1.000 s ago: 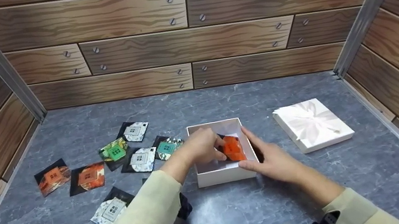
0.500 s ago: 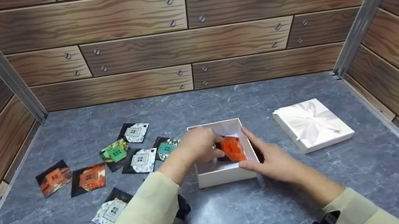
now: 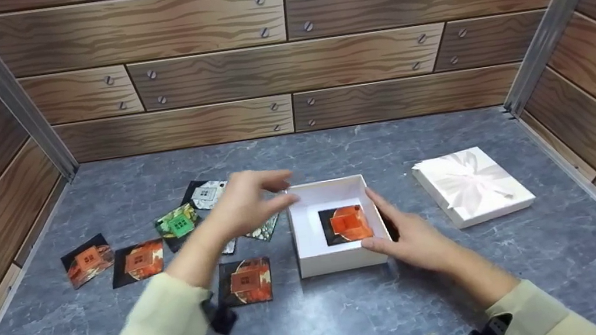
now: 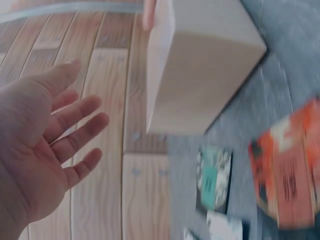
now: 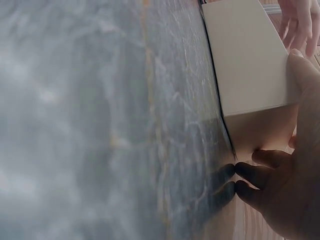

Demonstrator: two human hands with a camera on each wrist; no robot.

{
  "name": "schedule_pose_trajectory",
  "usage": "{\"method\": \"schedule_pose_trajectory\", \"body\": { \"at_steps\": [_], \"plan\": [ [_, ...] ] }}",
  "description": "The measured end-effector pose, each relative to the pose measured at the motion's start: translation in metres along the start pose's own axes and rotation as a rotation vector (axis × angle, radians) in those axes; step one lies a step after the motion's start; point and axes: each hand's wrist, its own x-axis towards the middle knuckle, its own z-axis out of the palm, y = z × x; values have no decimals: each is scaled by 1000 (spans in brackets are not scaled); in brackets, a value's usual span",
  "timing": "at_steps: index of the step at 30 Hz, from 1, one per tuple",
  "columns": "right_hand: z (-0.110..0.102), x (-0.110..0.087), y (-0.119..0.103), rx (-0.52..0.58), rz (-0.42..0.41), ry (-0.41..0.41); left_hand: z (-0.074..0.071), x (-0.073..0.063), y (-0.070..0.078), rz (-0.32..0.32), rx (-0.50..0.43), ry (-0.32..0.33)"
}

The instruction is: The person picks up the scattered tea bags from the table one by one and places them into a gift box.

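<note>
Orange packet (image 3: 346, 224) lies in box (image 3: 341, 261); right hand (image 3: 418, 241) grips box.

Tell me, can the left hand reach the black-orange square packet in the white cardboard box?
Likely yes: the left hand is empty, and the box is open above the packet.

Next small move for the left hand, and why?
Probably lower the left hand to the loose orange-and-black packet at the near-left of the open white gift box: that hand is empty, the packet lies flat and uncovered, a similar boxed packet lies inside, and the right hand holds the box.
</note>
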Motion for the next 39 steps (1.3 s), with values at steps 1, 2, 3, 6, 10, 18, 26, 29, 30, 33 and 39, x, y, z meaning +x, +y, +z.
{"method": "schedule_pose_trajectory", "body": {
  "at_steps": [1, 2, 3, 6, 10, 18, 26, 29, 30, 33, 39],
  "plan": [
    [0, 0, 0, -2, -1, 1, -7, -6, -4, -2, -15, 25],
    [-1, 1, 0, 0, -1, 1, -15, -12, -9, 0, -30, 51],
    [-1, 1, 0, 4, -5, 1, -22, -18, -14, -6, -53, 74],
    [-2, 1, 0, 11, -22, 5, -43, -37, -30, -29, -88, 145],
    [-2, 1, 2, 13, -30, 10, -67, -63, -53, -96, -131, 215],
    [-2, -1, 2, 15, -7, 3, -105, -114, -93, -193, -100, 304],
    [-2, -1, 2, 4, -4, 11, -128, -155, -136, -281, -59, 388],
    [-1, 0, 1, -2, -9, 9, -130, -170, -153, -334, -66, 391],
    [0, 0, 1, -2, -10, 8, -130, -174, -158, -349, -71, 390],
    [0, 0, 0, 0, -18, 8, -128, -184, -172, -393, -106, 370],
    [1, 0, 0, 34, -23, 9, -119, -190, -190, -434, -145, 276]
  ]
}}
